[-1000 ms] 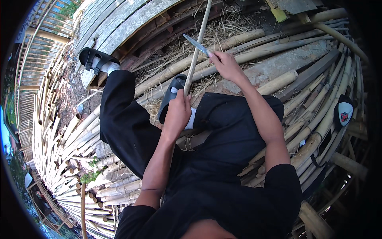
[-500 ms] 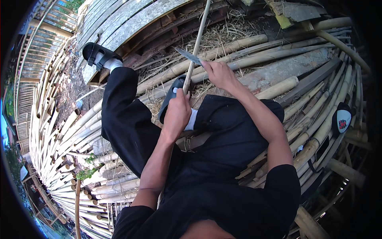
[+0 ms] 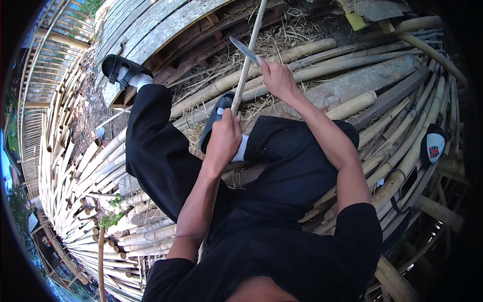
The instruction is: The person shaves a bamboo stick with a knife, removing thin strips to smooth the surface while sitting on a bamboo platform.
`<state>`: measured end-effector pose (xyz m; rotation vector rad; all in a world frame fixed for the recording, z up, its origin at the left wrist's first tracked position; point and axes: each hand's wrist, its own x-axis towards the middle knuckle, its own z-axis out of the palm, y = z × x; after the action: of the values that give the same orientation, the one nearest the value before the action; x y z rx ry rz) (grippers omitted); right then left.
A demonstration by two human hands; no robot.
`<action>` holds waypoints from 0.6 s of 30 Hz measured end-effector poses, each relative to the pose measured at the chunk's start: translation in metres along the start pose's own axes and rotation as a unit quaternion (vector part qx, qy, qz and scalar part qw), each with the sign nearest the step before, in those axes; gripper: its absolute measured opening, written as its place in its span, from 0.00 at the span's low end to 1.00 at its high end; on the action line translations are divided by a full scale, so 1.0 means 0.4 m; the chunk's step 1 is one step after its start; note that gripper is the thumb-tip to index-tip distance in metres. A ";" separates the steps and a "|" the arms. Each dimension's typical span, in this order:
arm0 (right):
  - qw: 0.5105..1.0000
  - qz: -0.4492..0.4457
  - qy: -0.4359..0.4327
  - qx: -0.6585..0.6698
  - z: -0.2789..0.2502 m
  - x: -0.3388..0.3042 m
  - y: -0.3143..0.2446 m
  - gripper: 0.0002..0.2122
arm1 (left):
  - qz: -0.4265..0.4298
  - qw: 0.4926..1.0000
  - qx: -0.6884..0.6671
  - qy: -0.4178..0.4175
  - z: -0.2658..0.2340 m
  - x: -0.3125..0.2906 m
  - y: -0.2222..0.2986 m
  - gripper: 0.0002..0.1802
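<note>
Forearms stretched forward, left hand, fingers curled round stick, right hand, fingers gripping knife

Knife blade grey metal, slight sheen, stick pale wood, matt, bamboo poles smooth, planks weathered wood, rough, shavings dry, fibrous, trousers matt black cloth, sandal dull, rubber or plastic, cannot tell which.

An open-air bamboo work yard: long poles heaped around us, pale shavings strewn underfoot, a weathered plank platform, a slatted fence.
</note>
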<state>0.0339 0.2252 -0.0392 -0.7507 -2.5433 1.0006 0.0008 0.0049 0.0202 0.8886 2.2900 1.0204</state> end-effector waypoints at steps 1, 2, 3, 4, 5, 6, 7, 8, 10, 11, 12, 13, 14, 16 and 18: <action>0.999 -0.039 -0.020 -0.020 0.015 -0.041 -0.012 0.24 | 0.004 1.000 0.000 0.003 0.001 0.003 -0.002 0.10; 0.998 -0.059 -0.017 0.005 0.046 -0.059 0.005 0.24 | 0.002 1.000 0.011 0.004 0.003 0.002 -0.008 0.10; 0.998 -0.055 -0.029 -0.012 0.034 -0.055 0.011 0.24 | -0.004 1.000 0.024 0.003 0.005 -0.004 -0.013 0.10; 0.998 -0.050 -0.041 -0.026 0.019 -0.050 0.013 0.24 | -0.007 1.000 0.026 0.001 0.004 -0.003 -0.012 0.10; 0.998 -0.048 -0.042 -0.023 0.006 -0.026 0.013 0.24 | -0.007 1.000 0.015 -0.004 0.005 0.005 -0.006 0.11; 1.000 -0.002 -0.024 -0.011 -0.019 0.011 0.010 0.22 | -0.006 1.000 0.000 -0.009 0.005 0.011 0.001 0.11; 0.999 0.045 -0.007 0.000 -0.030 0.027 0.010 0.21 | -0.012 1.000 0.000 -0.018 -0.003 0.011 0.016 0.11; 0.999 0.047 -0.008 0.000 -0.018 0.004 0.007 0.21 | -0.013 1.000 -0.001 -0.020 -0.002 0.005 0.012 0.11; 0.999 -0.035 -0.030 -0.010 0.020 -0.044 -0.007 0.24 | -0.023 1.000 0.006 0.002 -0.009 0.012 0.006 0.12; 0.998 -0.037 -0.041 0.004 0.050 -0.068 0.010 0.25 | -0.024 1.000 0.006 -0.008 -0.005 0.014 -0.002 0.12; 0.998 -0.040 -0.042 0.006 0.037 -0.056 0.008 0.25 | -0.026 1.000 0.007 -0.005 -0.004 0.015 -0.003 0.12; 0.998 -0.037 -0.044 -0.015 0.016 -0.043 0.007 0.25 | -0.028 0.999 0.013 -0.012 0.000 0.011 -0.008 0.12; 0.998 -0.035 -0.047 -0.037 0.002 -0.024 0.009 0.26 | -0.030 0.999 0.019 -0.019 0.001 0.007 -0.013 0.12; 0.998 0.043 -0.053 -0.016 -0.012 0.010 0.022 0.26 | -0.025 0.999 0.012 -0.023 -0.001 0.013 0.004 0.12; 0.999 0.031 -0.028 -0.008 0.006 0.002 0.011 0.26 | -0.019 1.000 0.005 -0.021 -0.003 0.016 0.003 0.12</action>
<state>0.0337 0.2270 -0.0441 -0.8218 -2.5939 1.0365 -0.0039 0.0098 0.0210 0.8595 2.2691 0.9662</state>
